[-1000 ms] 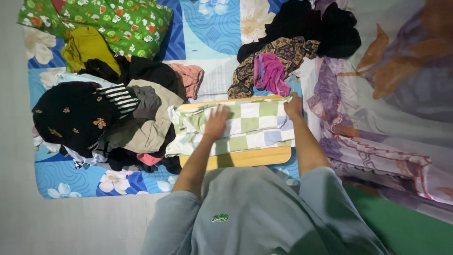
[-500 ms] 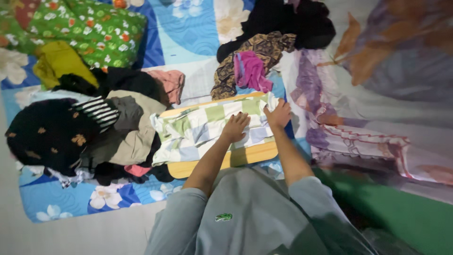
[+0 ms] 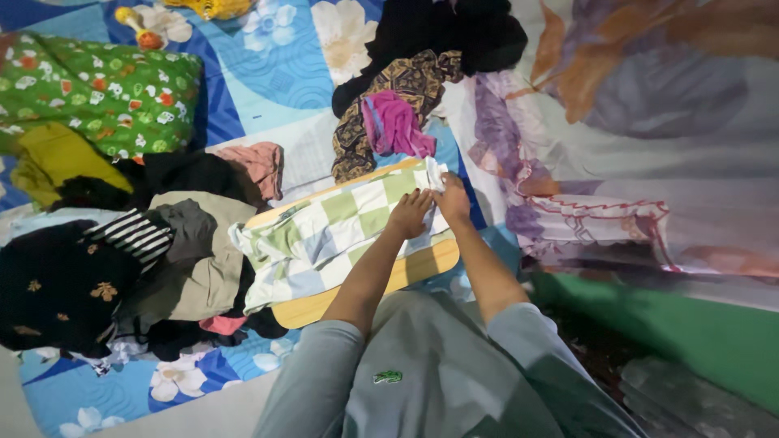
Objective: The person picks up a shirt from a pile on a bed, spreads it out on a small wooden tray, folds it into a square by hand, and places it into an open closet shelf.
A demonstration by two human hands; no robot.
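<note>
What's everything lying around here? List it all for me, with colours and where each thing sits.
checked cloth: one, green, white and pale blue, spread over the board
wooden board: one, light yellow, under the cloth
pile of clothes: one, mostly black, beige, striped and pink, left of the board
yellow garment: one, far left
green pillow: one, patterned, top left
dark heap: one, black and brown-patterned, with a magenta garment, beyond the board
floral sheet: one, blue with white flowers, underneath
purple drape: one, purple, white and orange, right
green floor strip: one, lower right
left hand: on the cloth's right end
right hand: pinching the cloth's right edge
grey sleeves: two, bottom
</note>
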